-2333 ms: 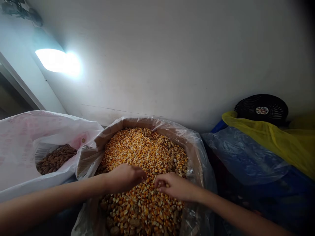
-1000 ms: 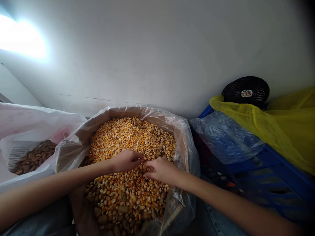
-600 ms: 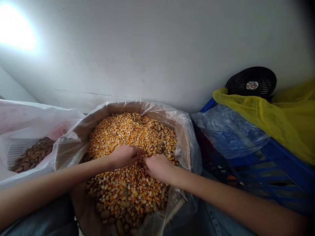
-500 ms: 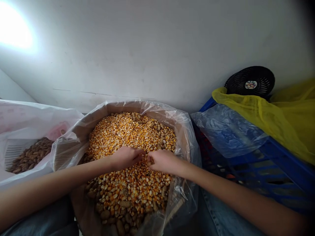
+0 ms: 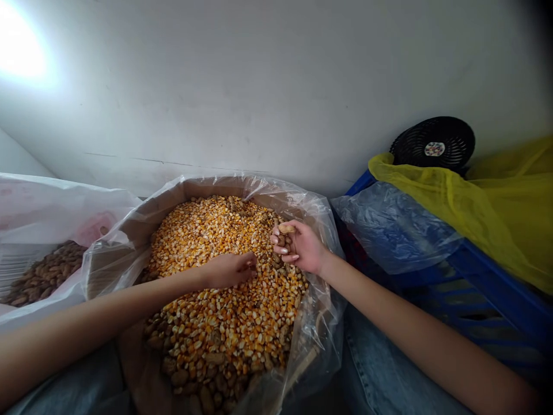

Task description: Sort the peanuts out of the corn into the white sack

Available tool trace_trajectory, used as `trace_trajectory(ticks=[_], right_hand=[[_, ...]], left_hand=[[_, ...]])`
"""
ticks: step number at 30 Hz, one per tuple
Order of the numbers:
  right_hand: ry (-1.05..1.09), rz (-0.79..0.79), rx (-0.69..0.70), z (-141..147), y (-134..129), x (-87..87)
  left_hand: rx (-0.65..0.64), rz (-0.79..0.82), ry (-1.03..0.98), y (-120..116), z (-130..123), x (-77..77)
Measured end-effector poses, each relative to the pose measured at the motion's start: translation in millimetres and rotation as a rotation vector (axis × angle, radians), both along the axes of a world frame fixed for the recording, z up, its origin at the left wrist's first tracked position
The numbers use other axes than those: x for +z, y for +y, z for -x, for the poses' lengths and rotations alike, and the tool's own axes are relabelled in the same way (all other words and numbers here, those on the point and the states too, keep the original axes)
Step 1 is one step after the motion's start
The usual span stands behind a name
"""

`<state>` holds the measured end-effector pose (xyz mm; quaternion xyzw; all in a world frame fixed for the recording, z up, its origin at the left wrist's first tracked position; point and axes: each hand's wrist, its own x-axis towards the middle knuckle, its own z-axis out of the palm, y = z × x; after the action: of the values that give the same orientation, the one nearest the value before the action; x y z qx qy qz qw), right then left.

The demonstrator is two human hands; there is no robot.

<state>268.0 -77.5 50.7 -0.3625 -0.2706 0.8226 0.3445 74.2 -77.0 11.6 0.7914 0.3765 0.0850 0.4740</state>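
1. Head view, change: Right hand (image 5: 309,251) has risen from beside the left hand (image 5: 227,271) toward the center right of the frame since half a second ago, turning its palm into sight; the left hand has barely moved, and the two are now apart.
2. Head view, fingers and peanuts: several unshelled peanuts (image 5: 286,229) rest in the right hand, its fingers loosely curled around them. The topmost lies with its long axis roughly level across the frame, against the fingers. The left hand is farther off, to the lower left of these peanuts; its fingers are bent inward over the corn kernels (image 5: 216,230), and whether they pinch anything I cannot tell.
3. Head view, surroundings: more peanuts sit among the kernels, mostly at bottom center, inside a clear plastic liner (image 5: 322,230). Almonds or similar nuts (image 5: 49,274) show at lower left; a black fan-like object (image 5: 449,141) is at right.
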Motion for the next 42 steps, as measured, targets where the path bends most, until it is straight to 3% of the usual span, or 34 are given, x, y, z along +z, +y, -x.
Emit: trace_trajectory(ticks=[4,7,12,15,18,20,23,27,30,33,36,38,42], right_hand=[[-0.095,-0.032,-0.075,-8.5,1.3,-5.0],[-0.455,-0.162,-0.033,-10.9,-2.1,-7.2],[-1.472,-0.637,0.193,-5.5,-8.2,-19.1],[-1.705,-0.692,0.347,-2.6,-6.5,-28.0],[-1.58,-0.605,0.288,-4.3,-2.1,-27.8],[-1.283,-0.449,0.181,-8.0,0.5,-23.0],[-0.745,-0.188,-0.006,-14.9,3.2,-14.8],[-0.295,-0.094,-0.193,-22.7,5.8,-8.7],[-0.158,-0.055,-0.248,-25.6,7.6,-7.5],[-0.163,-0.022,-0.286,-26.4,9.1,-8.2],[-0.13,-0.008,-0.262,-28.2,10.2,-9.1],[-0.054,-0.003,-0.23,-30.8,10.8,-9.1],[0.037,-0.018,-0.207,-34.5,12.3,-9.3]], left_hand=[[0.108,0.664,-0.413,12.4,9.5,14.2],[0.223,0.99,-0.673,22.3,14.2,20.2],[0.332,1.133,-0.785,23.8,15.5,23.8],[0.324,1.087,-0.777,19.0,12.3,23.1],[0.333,0.966,-0.679,17.7,6.9,19.8],[0.311,0.821,-0.536,20.8,0.7,17.2],[0.197,0.403,-0.233,29.3,-14.6,14.3],[0.005,-0.306,0.103,34.8,-40.2,8.5],[-0.06,-0.49,0.227,29.1,-52.9,-1.1],[-0.036,-0.492,0.21,22.1,-54.8,-10.5],[0.028,-0.359,0.197,21.5,-48.4,-12.1],[0.078,-0.15,0.116,25.1,-41.9,-7.6],[0.277,0.552,-0.323,37.1,-28.4,9.4]])
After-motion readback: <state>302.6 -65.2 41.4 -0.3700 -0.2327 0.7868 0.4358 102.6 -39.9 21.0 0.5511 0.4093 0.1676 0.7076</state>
